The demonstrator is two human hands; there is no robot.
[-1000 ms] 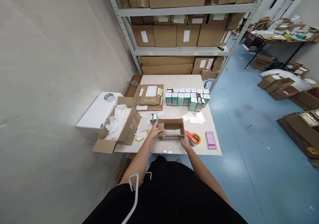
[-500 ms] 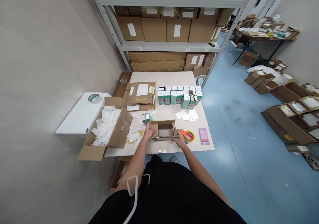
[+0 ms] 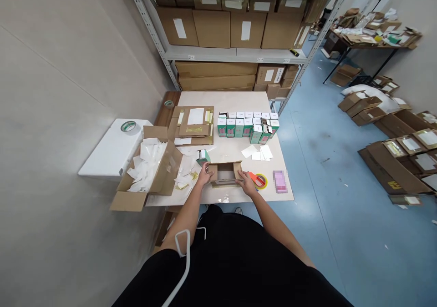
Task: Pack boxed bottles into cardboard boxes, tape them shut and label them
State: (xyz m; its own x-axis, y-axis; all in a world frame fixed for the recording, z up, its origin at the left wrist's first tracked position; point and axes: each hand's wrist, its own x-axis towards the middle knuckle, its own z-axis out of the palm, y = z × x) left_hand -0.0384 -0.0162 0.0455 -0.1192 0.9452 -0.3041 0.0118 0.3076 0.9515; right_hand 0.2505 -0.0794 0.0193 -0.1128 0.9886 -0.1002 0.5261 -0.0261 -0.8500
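A small open cardboard box (image 3: 224, 172) sits near the front edge of the pale table (image 3: 239, 102). My left hand (image 3: 205, 175) grips its left side flap. My right hand (image 3: 246, 184) is pressed on its right front edge, fingers curled against the cardboard. A single green carton (image 3: 202, 155) lies just behind my left hand. An orange tape dispenser with a yellow roll (image 3: 258, 180) lies right beside my right hand.
Rows of green-and-white cartons (image 3: 247, 126) stand mid-table, white slips (image 3: 256, 152) before them. Flattened cardboard (image 3: 194, 124) lies at left, a large open box of white bags (image 3: 150, 168) overhangs the left edge. A pink object (image 3: 280, 182) is at right. Shelving with boxes (image 3: 232, 29) stands behind.
The box's flaps have folded inward and it looks lower and narrower. Both hands stay on its sides. The camera view shifted slightly.
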